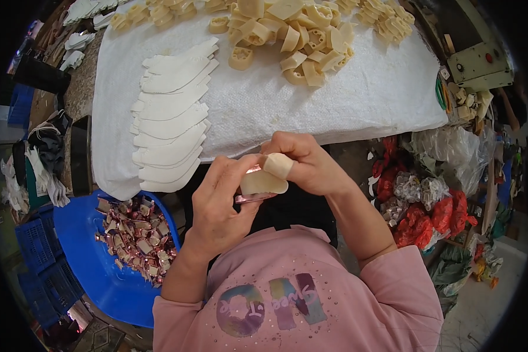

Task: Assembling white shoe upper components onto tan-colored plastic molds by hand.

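Held up in front of my chest is a shoe heel (263, 184), a cream plastic piece with a shiny pink edge. My left hand (221, 202) is closed round its left side, fingers above and thumb below. My right hand (307, 164) is curled at its upper right, the fingers bent in and the thumb pressing over the top. A beige cover (278, 165) sits on that thumb. The fingertips hide part of the heel. Beyond my hands, curved white sheets (171, 117) overlap in a row on the cloth-covered table (264, 111).
Cream plastic heels (299, 35) are heaped at the table's far side. A blue basin (114, 287) at lower left holds many pink metallic pieces (138, 237). Red and clear plastic bags (434, 217) lie at the right. A green machine box (481, 67) stands far right.
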